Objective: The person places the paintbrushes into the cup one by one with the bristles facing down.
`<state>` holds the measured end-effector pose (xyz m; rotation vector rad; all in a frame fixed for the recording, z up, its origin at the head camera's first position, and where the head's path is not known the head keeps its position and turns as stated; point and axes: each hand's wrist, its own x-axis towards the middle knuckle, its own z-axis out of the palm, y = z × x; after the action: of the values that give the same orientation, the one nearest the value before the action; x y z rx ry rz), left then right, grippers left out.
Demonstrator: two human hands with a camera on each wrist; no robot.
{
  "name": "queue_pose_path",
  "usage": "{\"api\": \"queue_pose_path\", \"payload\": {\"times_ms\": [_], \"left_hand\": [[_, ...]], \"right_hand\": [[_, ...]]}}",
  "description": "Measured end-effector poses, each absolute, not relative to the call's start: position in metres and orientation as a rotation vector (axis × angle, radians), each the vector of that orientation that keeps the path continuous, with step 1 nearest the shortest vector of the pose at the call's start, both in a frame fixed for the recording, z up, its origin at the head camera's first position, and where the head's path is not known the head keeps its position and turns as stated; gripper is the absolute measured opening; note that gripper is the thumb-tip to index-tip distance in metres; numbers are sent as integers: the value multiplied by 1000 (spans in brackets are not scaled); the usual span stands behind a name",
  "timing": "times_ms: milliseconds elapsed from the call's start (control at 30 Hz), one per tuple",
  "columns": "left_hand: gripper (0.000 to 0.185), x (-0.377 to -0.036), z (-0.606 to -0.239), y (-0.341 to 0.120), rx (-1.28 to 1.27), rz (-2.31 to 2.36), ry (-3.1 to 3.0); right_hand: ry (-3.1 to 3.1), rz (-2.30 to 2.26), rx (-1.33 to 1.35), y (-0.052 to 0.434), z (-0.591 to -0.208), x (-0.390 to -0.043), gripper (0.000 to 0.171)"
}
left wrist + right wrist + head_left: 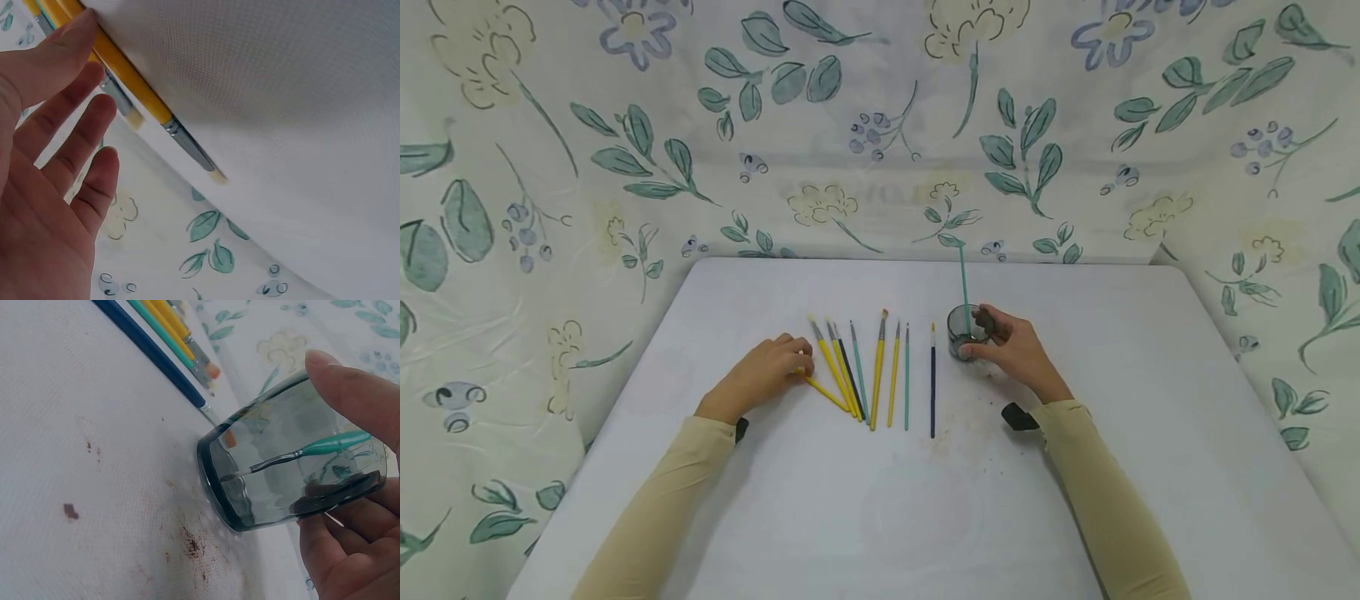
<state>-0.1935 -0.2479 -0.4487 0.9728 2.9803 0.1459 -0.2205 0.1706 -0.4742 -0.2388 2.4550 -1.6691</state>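
Observation:
My left hand [767, 371] is at the left end of a row of paintbrushes. It pinches a slanting yellow paintbrush [827, 394]; in the left wrist view the thumb presses on its handle and the other visible fingers are loosely bent. That brush's pale bristles point away from the thumb. My right hand [1018, 350] grips a smoky grey glass [958, 325] between thumb and fingers, at the right of the row. One teal paintbrush [331, 444] stands in the glass, its bristles down at the bottom.
Between the hands lie several yellow brushes [877, 375], teal ones [907, 379] and dark blue ones, the rightmost dark blue brush [933, 383] lying apart. Brown specks [194, 544] mark the white tabletop [820, 517] near the glass. Floral cloth [880, 192] hangs behind the table.

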Motion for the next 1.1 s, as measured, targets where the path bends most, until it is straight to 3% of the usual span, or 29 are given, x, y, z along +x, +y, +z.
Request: {"api": "queue_pose_path", "payload": {"times_ms": [467, 1100], "left_hand": [[12, -187, -448, -241, 1063, 110, 2896], [12, -182, -424, -236, 854, 556, 2748]], "right_hand": [[2458, -1660, -235, 172, -474, -220, 97], [2472, -1631, -218, 172, -477, -223, 99]]}}
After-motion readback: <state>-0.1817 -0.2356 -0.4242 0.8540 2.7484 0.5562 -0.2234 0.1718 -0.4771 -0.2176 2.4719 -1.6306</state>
